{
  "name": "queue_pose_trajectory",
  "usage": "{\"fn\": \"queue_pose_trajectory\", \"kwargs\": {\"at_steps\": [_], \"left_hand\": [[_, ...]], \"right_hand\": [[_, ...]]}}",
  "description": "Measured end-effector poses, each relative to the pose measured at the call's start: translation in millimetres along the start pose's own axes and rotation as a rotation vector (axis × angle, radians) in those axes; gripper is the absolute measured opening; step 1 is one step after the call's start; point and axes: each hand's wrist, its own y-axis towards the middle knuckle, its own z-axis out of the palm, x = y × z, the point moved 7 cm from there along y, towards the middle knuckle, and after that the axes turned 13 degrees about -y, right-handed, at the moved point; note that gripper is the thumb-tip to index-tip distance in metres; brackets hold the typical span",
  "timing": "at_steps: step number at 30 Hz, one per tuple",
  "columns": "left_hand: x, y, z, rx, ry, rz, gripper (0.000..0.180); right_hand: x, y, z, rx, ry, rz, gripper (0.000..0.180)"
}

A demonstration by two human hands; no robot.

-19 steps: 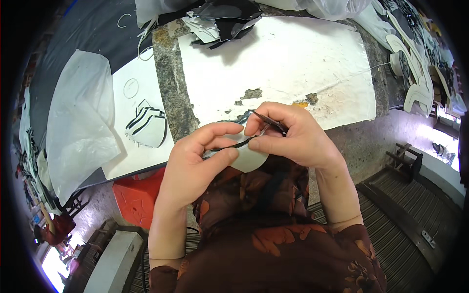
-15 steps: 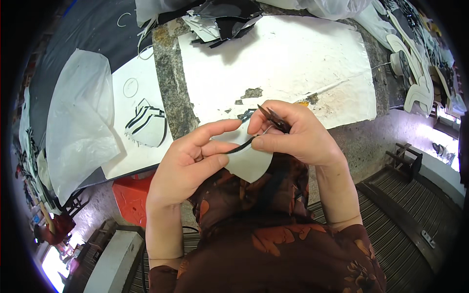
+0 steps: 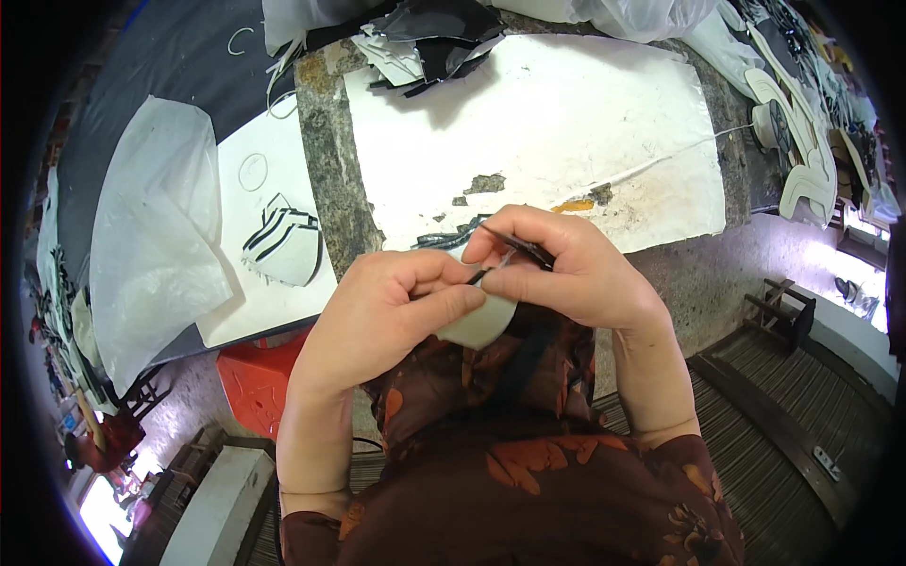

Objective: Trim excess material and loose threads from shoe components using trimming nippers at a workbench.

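Left hand has neared the right hand, fingers of both pinching a pale piece, less dark edge exposed.

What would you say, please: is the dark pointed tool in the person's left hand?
No, the dark pointed tool sits in the person's right hand.

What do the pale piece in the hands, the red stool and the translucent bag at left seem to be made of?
Pale piece: perhaps synthetic leather or fabric; smooth, matte. Red stool: probably moulded plastic; evenly coloured, slightly glossy. Translucent bag: likely plastic film; soft creases.
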Motion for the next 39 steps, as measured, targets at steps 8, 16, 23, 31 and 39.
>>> {"fn": "queue_pose_trajectory", "kwargs": {"at_steps": [8, 16, 23, 31, 39], "left_hand": [[19.7, -3.0, -18.9, -0.071, -0.195, -0.046, 0.020], [23.2, 1.4, -15.7, -0.043, -0.321, 0.039, 0.024], [23.0, 4.7, -4.2, -0.090, -0.272, 0.121, 0.023], [14.7, 5.7, 5.6, -0.103, -0.243, 0.142, 0.023], [15.5, 5.9, 6.5, -0.126, -0.175, 0.155, 0.023]], "right_hand": [[33.9, -23.7, -12.5, -0.140, -0.822, -0.414, 0.022], [30.5, -17.2, -12.5, -0.298, -1.008, -0.347, 0.026], [24.4, -14.7, -15.2, -0.196, -0.830, -0.340, 0.028], [20.6, -11.8, -19.0, -0.157, -0.711, -0.342, 0.031], [17.5, -11.4, -20.4, -0.148, -0.692, -0.339, 0.030]]}}
